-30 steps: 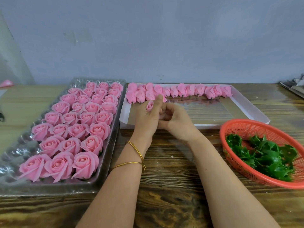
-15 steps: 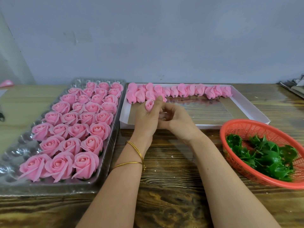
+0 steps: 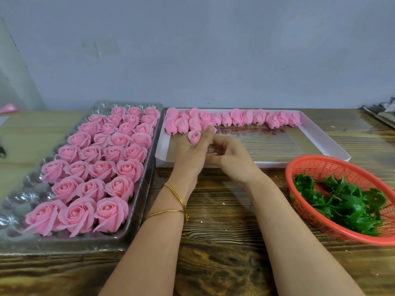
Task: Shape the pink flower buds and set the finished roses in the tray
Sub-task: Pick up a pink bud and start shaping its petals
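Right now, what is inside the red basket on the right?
The red plastic basket holds a heap of green leaf-shaped pieces. Bare mesh shows at its far side; anything under the heap is covered.

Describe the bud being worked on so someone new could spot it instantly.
Find the white box in the middle, with a row of loose pink buds along its far edge. Near that row's left end, the left hand holds one pink bud. It is the only bud gripped in fingers, its spiral top facing the camera.
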Demonstrator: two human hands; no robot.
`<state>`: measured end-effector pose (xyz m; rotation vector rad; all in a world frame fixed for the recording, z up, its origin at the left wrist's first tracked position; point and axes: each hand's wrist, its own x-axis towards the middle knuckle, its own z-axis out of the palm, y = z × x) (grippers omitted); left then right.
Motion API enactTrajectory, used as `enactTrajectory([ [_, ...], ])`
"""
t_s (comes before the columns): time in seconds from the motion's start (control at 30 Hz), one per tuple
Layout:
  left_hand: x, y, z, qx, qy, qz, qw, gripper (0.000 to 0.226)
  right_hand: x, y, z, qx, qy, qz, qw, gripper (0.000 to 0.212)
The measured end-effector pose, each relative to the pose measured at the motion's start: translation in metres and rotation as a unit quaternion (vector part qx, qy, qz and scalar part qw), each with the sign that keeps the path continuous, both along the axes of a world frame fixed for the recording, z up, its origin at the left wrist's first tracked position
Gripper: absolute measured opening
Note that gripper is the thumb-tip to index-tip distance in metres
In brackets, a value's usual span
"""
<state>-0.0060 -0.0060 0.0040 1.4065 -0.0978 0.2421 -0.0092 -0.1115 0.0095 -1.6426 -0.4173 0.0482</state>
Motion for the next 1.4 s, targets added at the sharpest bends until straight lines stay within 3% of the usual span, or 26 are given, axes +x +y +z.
enactTrajectory([
  [0.1,0.000,0.000,-0.001,0.003,0.000,0.008,1.000,0.034,0.000,0.000,0.000,0.006,0.010,-0.008,1.000,0.027],
  [0.23,0.002,0.000,-0.003,0.051,-0.030,0.065,0.996,0.025,0.003,-0.002,0.002,0.048,0.041,-0.095,0.993,0.028],
  [0.33,0.004,0.000,-0.005,0.127,-0.055,0.095,0.986,0.025,0.005,-0.001,0.005,0.109,0.054,-0.122,0.985,0.017],
  [0.47,0.004,-0.002,-0.007,0.231,-0.076,0.086,0.966,0.031,0.001,0.004,0.005,0.100,0.033,-0.111,0.988,0.024],
  [1.13,0.002,-0.005,-0.006,0.223,-0.130,0.063,0.964,0.023,-0.005,0.004,0.012,0.021,0.028,-0.122,0.992,0.018],
  [1.4,0.005,-0.004,-0.008,0.224,-0.091,0.086,0.966,0.040,-0.006,-0.005,0.026,-0.019,0.019,-0.176,0.984,0.008],
])
